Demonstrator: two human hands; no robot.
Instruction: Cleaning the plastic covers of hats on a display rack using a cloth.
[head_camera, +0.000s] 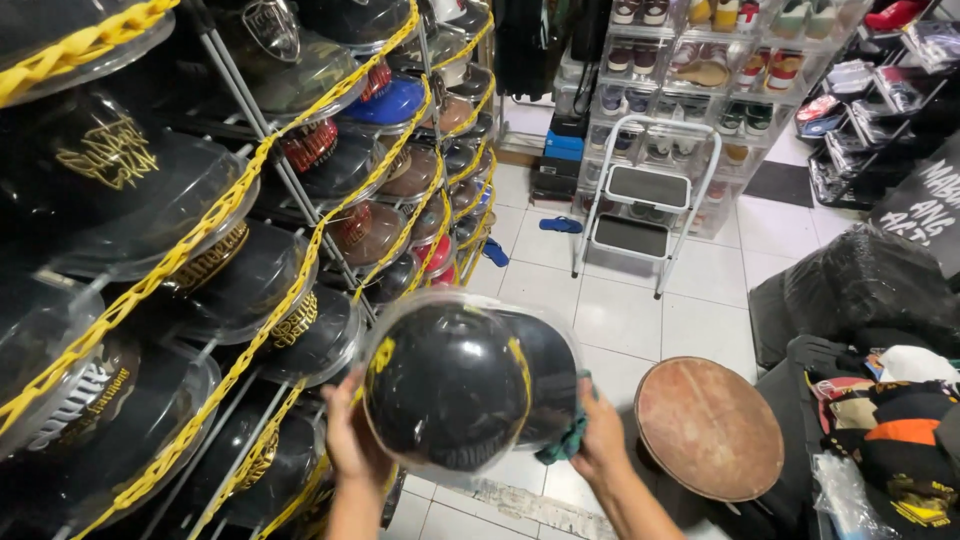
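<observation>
The cap (447, 385), black and shut in a clear plastic dome case (470, 375), is off the rack (250, 130) and held up in front of it, above the tiled floor (620, 310). The left hand (350, 430) holds the case's left edge, its fingers curled behind the plastic. The right hand (598, 435) presses on the right side with a green cloth (568, 440) bunched between palm and dome, so its fingers are closed on the cloth and bear against the case.

By the look of it, wiping is under way: the cloth sits at the right rim only, and the front of the dome shows glare, so I cannot tell how much of it is already clean. The case is not yet back on the rack. Many other domed caps hang there behind yellow chain (300, 270), and nothing shows which of those have been wiped. A round stool (708, 428) stands just right of the hands, and a stepladder (645, 205) farther back.
</observation>
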